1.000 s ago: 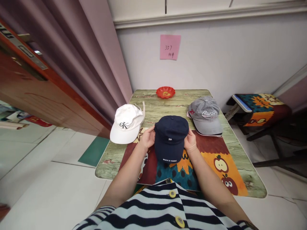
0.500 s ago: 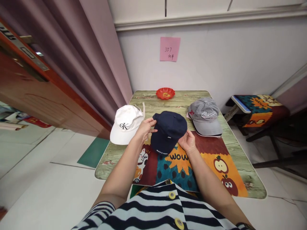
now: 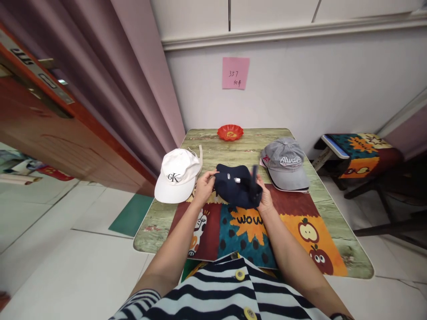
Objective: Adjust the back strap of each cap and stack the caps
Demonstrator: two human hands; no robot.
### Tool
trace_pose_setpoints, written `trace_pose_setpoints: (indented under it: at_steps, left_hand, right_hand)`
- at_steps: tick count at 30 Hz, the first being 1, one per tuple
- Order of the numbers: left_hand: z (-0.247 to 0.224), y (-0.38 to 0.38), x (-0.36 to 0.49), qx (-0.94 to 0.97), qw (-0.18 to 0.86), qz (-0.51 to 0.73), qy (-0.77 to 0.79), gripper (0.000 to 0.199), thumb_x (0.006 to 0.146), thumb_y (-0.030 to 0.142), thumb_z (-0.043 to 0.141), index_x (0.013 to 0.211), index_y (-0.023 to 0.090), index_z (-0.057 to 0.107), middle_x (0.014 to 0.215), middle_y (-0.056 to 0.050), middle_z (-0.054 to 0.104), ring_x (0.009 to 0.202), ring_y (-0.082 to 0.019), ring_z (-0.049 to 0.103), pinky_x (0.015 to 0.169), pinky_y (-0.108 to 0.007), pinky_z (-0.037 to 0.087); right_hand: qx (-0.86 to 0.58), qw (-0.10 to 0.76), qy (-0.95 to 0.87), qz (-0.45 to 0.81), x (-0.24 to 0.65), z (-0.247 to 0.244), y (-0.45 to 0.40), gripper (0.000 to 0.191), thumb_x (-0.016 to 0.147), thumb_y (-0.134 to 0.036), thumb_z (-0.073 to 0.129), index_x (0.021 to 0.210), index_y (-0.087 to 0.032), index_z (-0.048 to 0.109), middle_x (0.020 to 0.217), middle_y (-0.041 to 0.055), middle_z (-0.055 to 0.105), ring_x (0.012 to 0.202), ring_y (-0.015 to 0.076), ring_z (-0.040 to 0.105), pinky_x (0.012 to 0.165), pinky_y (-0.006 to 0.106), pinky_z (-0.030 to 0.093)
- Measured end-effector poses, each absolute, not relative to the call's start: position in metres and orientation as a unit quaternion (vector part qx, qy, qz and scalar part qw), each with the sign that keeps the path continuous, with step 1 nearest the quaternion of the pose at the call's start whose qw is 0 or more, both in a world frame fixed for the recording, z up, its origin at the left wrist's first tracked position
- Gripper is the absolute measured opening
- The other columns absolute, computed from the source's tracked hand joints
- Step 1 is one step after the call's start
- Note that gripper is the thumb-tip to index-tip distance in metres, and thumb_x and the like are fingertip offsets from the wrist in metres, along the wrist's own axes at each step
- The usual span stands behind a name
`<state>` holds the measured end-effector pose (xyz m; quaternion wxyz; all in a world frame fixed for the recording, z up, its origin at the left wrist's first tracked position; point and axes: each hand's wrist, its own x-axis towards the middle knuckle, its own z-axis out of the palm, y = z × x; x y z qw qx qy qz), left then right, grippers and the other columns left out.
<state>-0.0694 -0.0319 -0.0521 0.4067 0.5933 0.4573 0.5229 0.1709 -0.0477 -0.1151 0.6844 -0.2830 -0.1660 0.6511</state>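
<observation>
Between my hands is a navy baseball cap (image 3: pixel 233 189), turned so that its hollow inside and small white labels face me. My left hand (image 3: pixel 204 186) pinches its left edge between thumb and fingers. On the other side my right hand (image 3: pixel 265 195) is closed on the cap's right edge, beside a blurred strap that sticks up. To the left lies a white baseball cap (image 3: pixel 178 173) with dark letters on its front, close to my left hand. A grey baseball cap (image 3: pixel 286 162) rests at the right, on top of other caps of which only the edges show.
A red scalloped dish (image 3: pixel 230 132) stands at the back of the wood-patterned table (image 3: pixel 153 226). Under my hands lies a colourful mat (image 3: pixel 247 235). A pink note (image 3: pixel 235 73) is stuck on the wall. An orange-brown door (image 3: pixel 83 146) stands left, a dark stool (image 3: pixel 383 195) right.
The navy cap has been turned over: its outer crown and brim faced me before, and now its inside does. The other caps stay where they were.
</observation>
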Motion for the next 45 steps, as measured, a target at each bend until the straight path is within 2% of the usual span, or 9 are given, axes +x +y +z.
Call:
trace_pose_setpoints:
  at_steps: [2,8,13,17,23,29,38,41,45]
  left_hand:
    - [-0.069,-0.036,-0.076,0.599,0.389,0.510,0.479,0.022,0.087,0.025,0.056,0.102,0.019,0.070,0.126,-0.011,0.070,0.126,-0.025,0.060,0.112,-0.043,0.041]
    - [-0.081,-0.047,-0.094,0.619,0.322,0.446,0.561,0.027,0.081,0.015,0.049,0.094,0.020,0.073,0.106,-0.006,0.076,0.104,-0.022,0.069,0.099,-0.040,0.051]
    - [-0.050,-0.055,-0.088,0.624,0.271,0.472,0.561,0.022,0.092,0.029,0.053,0.103,0.018,0.069,0.100,-0.007,0.074,0.093,-0.021,0.069,0.087,-0.035,0.055]
    - [-0.022,-0.055,-0.062,0.683,0.225,0.492,0.491,0.017,0.092,0.027,0.058,0.103,0.019,0.067,0.102,-0.007,0.071,0.092,-0.018,0.069,0.085,-0.032,0.055]
    - [-0.042,-0.045,-0.039,0.791,0.211,0.368,0.442,0.021,0.083,0.010,0.057,0.099,0.019,0.066,0.110,-0.009,0.067,0.104,-0.022,0.064,0.092,-0.037,0.053]
    - [-0.086,-0.045,-0.061,0.797,0.207,0.294,0.486,0.022,0.079,0.008,0.061,0.098,0.019,0.066,0.110,-0.010,0.065,0.107,-0.025,0.063,0.098,-0.043,0.052]
    - [-0.102,-0.048,-0.065,0.789,0.214,0.327,0.474,0.020,0.089,0.021,0.062,0.107,0.017,0.068,0.124,-0.015,0.063,0.118,-0.026,0.061,0.106,-0.047,0.048]
    - [-0.100,-0.047,-0.060,0.788,0.217,0.306,0.488,0.024,0.085,0.030,0.071,0.104,0.016,0.070,0.121,-0.014,0.063,0.115,-0.028,0.061,0.104,-0.047,0.049]
    - [-0.099,-0.048,-0.053,0.789,0.201,0.279,0.508,0.025,0.078,0.023,0.077,0.101,0.018,0.070,0.121,-0.013,0.063,0.116,-0.029,0.058,0.103,-0.047,0.046]
  right_hand:
    - [-0.290,0.678,-0.196,0.646,0.168,-0.112,-0.050,0.029,0.074,-0.031,0.078,0.103,-0.029,0.071,0.123,-0.0018,0.073,0.124,0.0205,0.063,0.115,0.043,0.044]
    - [-0.347,0.698,-0.233,0.581,0.155,-0.111,-0.059,0.029,0.076,-0.037,0.074,0.100,-0.021,0.071,0.120,0.0082,0.073,0.119,0.0233,0.065,0.112,0.045,0.044]
    - [-0.519,0.729,-0.302,0.329,0.158,-0.081,-0.074,0.028,0.087,-0.041,0.063,0.104,-0.018,0.067,0.115,0.0116,0.072,0.112,0.0247,0.066,0.103,0.047,0.049]
    - [-0.492,0.661,-0.541,0.167,0.153,-0.025,-0.091,0.020,0.096,-0.033,0.055,0.105,-0.022,0.068,0.112,0.0102,0.072,0.110,0.0236,0.066,0.099,0.041,0.051]
    - [-0.413,0.409,-0.793,0.184,0.122,-0.010,-0.106,0.013,0.096,-0.024,0.057,0.103,-0.024,0.068,0.106,0.0063,0.072,0.100,0.0209,0.069,0.088,0.033,0.053]
    - [-0.527,0.276,-0.782,0.185,0.133,-0.065,-0.100,0.024,0.086,-0.042,0.074,0.102,-0.024,0.071,0.103,0.0047,0.073,0.088,0.0221,0.069,0.072,0.032,0.050]
    - [-0.565,0.294,-0.732,0.244,0.143,-0.092,-0.090,0.020,0.088,-0.047,0.070,0.082,-0.028,0.075,0.085,-0.0007,0.072,0.074,0.0165,0.066,0.065,0.028,0.041]
    - [-0.557,0.341,-0.706,0.272,0.145,-0.095,-0.091,0.024,0.089,-0.048,0.066,0.082,-0.027,0.074,0.083,-0.0001,0.072,0.074,0.0171,0.065,0.066,0.028,0.042]
    - [-0.534,0.415,-0.662,0.321,0.149,-0.100,-0.091,0.028,0.086,-0.051,0.067,0.080,-0.024,0.073,0.080,0.0013,0.072,0.075,0.0188,0.065,0.071,0.030,0.047]
